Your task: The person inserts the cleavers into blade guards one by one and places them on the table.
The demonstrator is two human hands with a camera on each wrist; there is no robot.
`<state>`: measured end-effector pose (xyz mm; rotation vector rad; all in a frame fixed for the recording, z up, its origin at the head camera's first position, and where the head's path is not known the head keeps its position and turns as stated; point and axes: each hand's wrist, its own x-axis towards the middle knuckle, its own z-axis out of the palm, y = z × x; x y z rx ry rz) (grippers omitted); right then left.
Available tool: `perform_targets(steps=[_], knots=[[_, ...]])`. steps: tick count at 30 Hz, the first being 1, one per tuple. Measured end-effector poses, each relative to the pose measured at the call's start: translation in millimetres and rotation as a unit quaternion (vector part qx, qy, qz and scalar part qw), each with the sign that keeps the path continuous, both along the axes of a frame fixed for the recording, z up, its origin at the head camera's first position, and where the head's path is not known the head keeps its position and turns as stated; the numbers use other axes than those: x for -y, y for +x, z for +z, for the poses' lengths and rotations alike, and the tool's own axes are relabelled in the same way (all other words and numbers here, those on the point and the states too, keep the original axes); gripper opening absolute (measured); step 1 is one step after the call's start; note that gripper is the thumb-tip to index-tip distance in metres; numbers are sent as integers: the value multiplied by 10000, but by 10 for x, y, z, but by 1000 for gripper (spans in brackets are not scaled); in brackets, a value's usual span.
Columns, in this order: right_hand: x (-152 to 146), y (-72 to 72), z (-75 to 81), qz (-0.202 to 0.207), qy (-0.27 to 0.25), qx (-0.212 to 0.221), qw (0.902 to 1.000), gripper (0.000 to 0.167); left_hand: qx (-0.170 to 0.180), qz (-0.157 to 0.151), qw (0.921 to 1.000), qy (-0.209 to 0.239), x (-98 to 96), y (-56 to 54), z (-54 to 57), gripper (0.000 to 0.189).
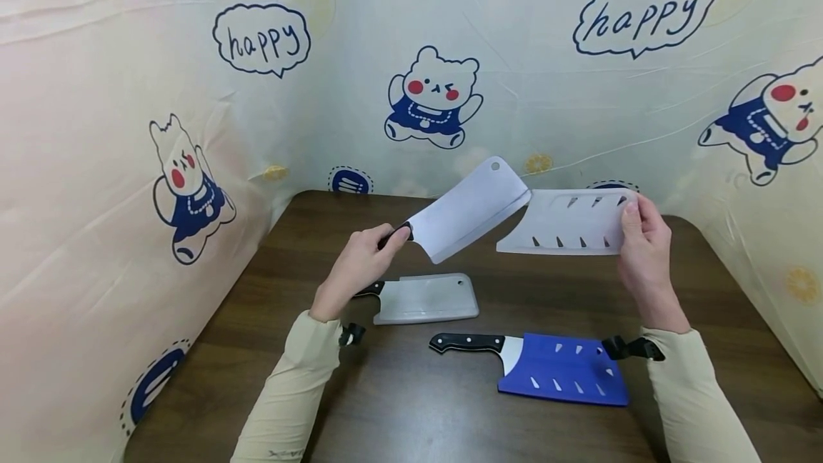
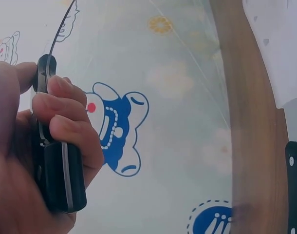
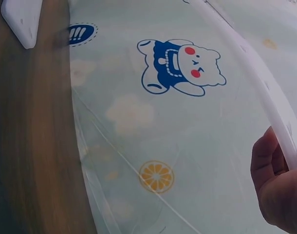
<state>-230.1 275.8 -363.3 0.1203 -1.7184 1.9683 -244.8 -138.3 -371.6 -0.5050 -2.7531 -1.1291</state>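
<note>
My left hand (image 1: 364, 257) grips the black handle of a bare cleaver (image 1: 472, 206), its blade raised and slanting up to the right. The left wrist view shows the fingers curled round that handle (image 2: 65, 175). A white slotted blade cover (image 1: 566, 223) is pinched at its right end by my right hand (image 1: 648, 256), thumb in front. The cover's left end is close to the blade's tip, and its upper corner meets the blade in the head view. In the right wrist view the cover (image 3: 268, 87) is seen nearly edge-on.
On the brown table (image 1: 386, 384) lie a cleaver in a white cover (image 1: 427, 300), partly behind my left hand, and a black-handled cleaver in a blue slotted cover (image 1: 559, 370) nearer the front. A printed cloth (image 1: 527, 120) hangs behind and beside the table.
</note>
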Motion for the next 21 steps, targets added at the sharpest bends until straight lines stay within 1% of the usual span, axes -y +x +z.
perform_targets(steps=[3,8,10,12,16,21], knots=[[-5,10,9,-105,-82,84,9999,39,15,-107,9999,2,-9,28,24,55],[-29,12,25,-405,-506,61,9979,38,-52,-336,9994,-81,-26,78,75,53],[-40,5,30,-479,-706,22,9964,37,-54,-462,9989,-102,-29,95,84,52],[-56,0,35,-535,-801,34,9953,37,8,-624,9979,-169,-33,113,89,49],[-103,3,44,-674,-767,186,9946,40,139,-962,9945,-390,-43,147,99,44],[-135,18,57,-745,-598,328,9949,37,506,-1090,9899,-752,-31,196,140,41]])
